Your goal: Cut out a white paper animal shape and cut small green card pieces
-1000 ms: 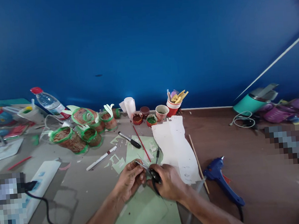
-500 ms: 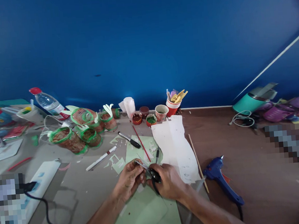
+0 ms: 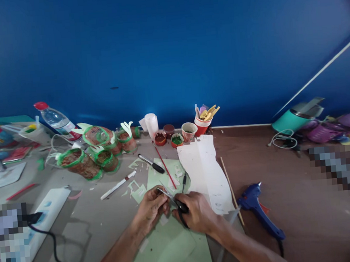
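Note:
My right hand (image 3: 196,211) grips a pair of scissors (image 3: 182,207) by its black handles, with the blades pointing up and left. Beside it, my left hand (image 3: 153,208) is closed in a pinch at the blade tips; whatever lies between its fingers is too small and hidden to name. Both hands are over pale green paper (image 3: 172,244). Cut green scraps (image 3: 137,190) lie left of the hands. A red paintbrush (image 3: 165,166), a black marker (image 3: 151,163) and a white marker (image 3: 118,185) rest just beyond them.
Brown containers with green rims (image 3: 80,163) stand at the back left near a plastic bottle (image 3: 57,122). Paint pots (image 3: 177,140) and a red cup of tools (image 3: 203,125) line the wall. White paper (image 3: 210,176), a blue glue gun (image 3: 260,209) and a power strip (image 3: 52,209) flank the hands.
The scissor handles and my right fingers have shifted very slightly. My left hand stays almost in the same place, and the things on the table have not moved.

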Demonstrator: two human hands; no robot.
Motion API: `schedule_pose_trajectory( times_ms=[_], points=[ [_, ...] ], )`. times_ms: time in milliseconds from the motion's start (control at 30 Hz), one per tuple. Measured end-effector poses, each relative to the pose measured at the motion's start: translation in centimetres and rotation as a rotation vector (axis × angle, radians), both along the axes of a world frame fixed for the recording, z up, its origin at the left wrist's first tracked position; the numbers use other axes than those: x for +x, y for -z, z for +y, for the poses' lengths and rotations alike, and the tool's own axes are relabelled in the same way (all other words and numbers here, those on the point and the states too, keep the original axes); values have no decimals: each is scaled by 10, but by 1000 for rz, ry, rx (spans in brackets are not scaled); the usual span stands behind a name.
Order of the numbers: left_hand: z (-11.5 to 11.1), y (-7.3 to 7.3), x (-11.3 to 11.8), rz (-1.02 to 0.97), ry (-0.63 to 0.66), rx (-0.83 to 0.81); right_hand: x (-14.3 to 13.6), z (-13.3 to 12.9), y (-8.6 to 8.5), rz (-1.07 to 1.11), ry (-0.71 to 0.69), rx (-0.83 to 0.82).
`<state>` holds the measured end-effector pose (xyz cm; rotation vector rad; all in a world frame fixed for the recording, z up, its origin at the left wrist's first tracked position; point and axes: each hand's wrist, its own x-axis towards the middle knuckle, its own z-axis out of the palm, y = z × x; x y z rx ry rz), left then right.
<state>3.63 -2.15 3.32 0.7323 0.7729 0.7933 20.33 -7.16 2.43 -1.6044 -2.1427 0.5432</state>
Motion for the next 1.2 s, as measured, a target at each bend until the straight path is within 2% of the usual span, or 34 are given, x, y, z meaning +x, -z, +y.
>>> schedule_pose_trajectory(
  times_ms=[633, 1200],
  points=[
    [-1, 1, -3, 19, 13, 4, -2, -1, 1, 30, 70, -28],
    [-1, -1, -1, 119, -15, 39, -2, -1, 0, 16, 50, -42]
  ],
)
